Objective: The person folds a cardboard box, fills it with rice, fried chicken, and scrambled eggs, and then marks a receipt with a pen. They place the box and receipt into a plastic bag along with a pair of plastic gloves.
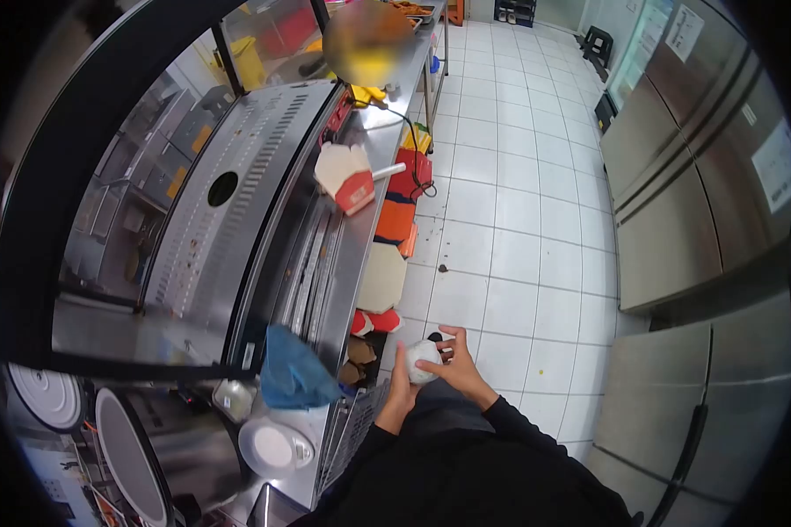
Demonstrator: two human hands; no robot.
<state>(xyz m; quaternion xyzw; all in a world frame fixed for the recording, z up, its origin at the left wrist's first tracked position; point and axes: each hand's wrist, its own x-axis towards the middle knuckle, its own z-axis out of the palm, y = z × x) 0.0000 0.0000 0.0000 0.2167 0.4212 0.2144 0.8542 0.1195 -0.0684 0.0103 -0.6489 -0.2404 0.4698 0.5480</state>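
A white rounded lump (423, 362) is held between both hands in front of the body, above the floor. My left hand (399, 391) presses against its left side with the fingers pointing up. My right hand (459, 364) grips it from the right, thumb across its front and the index finger raised. To the left, a blue cloth (297, 369) hangs over the counter edge. Below the cloth, a white bowl (275, 446) rests on the steel counter (312, 479). What the lump is made of cannot be told.
A red and white carton (346, 180) stands on the counter beside a steel appliance (211, 198). Coloured boxes (396, 224) sit beneath the counter edge. A large steel pot (180, 452) is at the lower left. Steel refrigerators (677, 176) line the right side of the tiled floor (518, 211).
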